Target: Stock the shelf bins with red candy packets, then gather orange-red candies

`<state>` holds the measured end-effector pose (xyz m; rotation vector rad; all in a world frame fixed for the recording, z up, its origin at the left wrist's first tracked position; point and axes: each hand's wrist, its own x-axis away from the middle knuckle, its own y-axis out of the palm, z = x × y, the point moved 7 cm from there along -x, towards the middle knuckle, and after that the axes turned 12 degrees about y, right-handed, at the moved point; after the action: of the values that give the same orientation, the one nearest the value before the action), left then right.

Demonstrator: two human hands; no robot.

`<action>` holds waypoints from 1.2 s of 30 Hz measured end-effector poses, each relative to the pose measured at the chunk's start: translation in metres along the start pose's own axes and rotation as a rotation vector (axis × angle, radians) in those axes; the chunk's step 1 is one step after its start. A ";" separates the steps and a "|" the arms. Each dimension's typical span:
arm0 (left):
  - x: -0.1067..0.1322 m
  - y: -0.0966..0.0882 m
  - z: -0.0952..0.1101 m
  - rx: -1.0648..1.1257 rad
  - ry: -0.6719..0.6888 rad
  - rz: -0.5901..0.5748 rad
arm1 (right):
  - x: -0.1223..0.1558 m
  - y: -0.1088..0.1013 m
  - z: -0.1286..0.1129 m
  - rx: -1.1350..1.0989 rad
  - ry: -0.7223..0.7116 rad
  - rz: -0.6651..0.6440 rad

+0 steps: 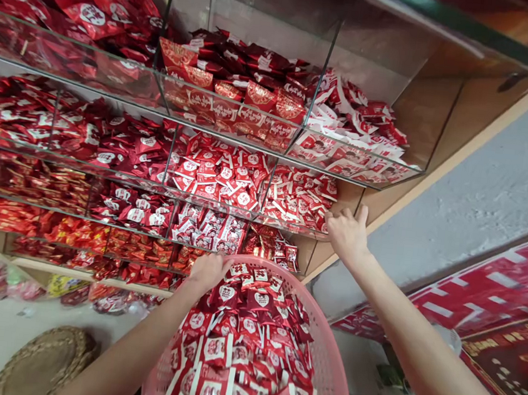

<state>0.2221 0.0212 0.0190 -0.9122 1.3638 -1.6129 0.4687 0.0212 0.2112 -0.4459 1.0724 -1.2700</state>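
Note:
A pink plastic basket (341, 381) full of small red-and-white wrapped packets (250, 325) is right in front of me. My left hand (209, 271) is closed on its far rim, toward the left. My right hand (349, 233) is up at the shelf, at the right end of a glass front panel (298, 227). Its fingers bend over the panel's edge and the thumb stands apart; I see nothing held in it. Just behind that glass is a compartment of small red packets (299, 195), close to the right fingertips.
Glass-fronted shelf compartments hold red packets, with larger red bags (108, 11) at upper left. A wooden side panel (415, 194) borders a grey wall (497, 178). A woven stool (46, 357) stands on the floor at lower left, near bagged goods (23, 288) under the shelf.

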 end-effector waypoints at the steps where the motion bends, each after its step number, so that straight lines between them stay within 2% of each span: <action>1: 0.000 0.000 0.000 -0.002 -0.003 0.000 | 0.000 0.000 0.001 -0.007 0.010 0.011; 4: 0.000 0.002 0.000 0.009 -0.012 -0.006 | -0.001 0.001 0.001 -0.030 0.005 0.037; 9: -0.001 0.005 -0.001 0.021 -0.031 -0.030 | -0.003 0.008 -0.003 -0.025 -0.012 -0.031; 15: -0.003 0.005 0.000 -0.010 0.007 0.017 | -0.012 0.007 -0.002 -0.066 0.028 -0.026; 18: -0.003 0.006 0.000 -0.029 0.015 0.028 | -0.017 0.007 -0.003 -0.109 0.053 -0.069; 24: -0.002 0.005 0.000 -0.025 0.003 -0.016 | -0.022 0.011 -0.013 -0.003 0.065 -0.179; 28: -0.001 0.001 0.001 -0.031 0.004 -0.006 | -0.027 0.017 -0.012 0.019 0.083 -0.222; 36: -0.002 0.002 0.001 -0.013 0.008 0.003 | -0.034 0.026 -0.015 -0.112 0.177 -0.334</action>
<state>0.2239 0.0224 0.0175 -0.9117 1.3813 -1.6085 0.4729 0.0640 0.1974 -0.6260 1.2589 -1.5712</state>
